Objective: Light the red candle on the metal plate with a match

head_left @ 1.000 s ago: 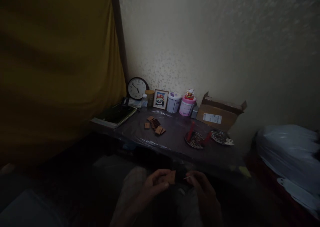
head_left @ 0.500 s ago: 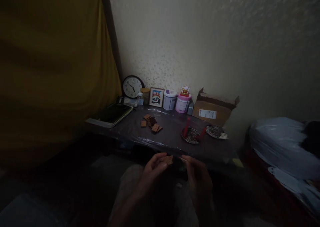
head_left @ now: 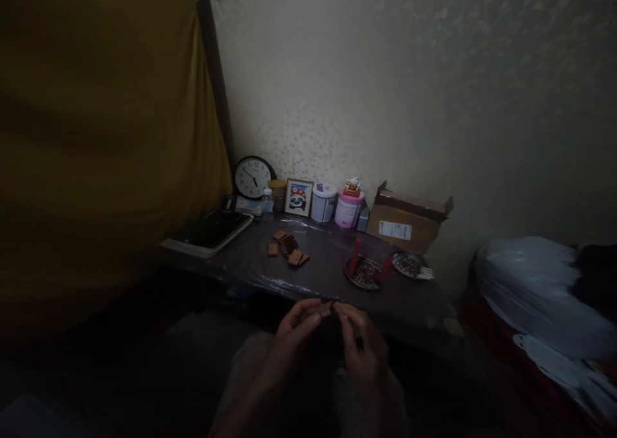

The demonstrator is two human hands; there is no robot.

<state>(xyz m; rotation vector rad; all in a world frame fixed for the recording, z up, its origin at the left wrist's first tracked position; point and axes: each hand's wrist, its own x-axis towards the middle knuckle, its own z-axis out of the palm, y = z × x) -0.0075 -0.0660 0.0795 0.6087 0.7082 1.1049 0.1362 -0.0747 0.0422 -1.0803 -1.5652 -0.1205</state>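
Between the left fingers [head_left: 308, 325] rests a flat brown piece [head_left: 326, 310].

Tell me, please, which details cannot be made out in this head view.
Head view:
Right hand: whether it holds anything; its own grip and darkness hide this.
Brown tile in the left hand: partly covered by that hand.
Shipping label on the cardboard box: print too small.
Yellow curtain: cut off by the left and top edges.
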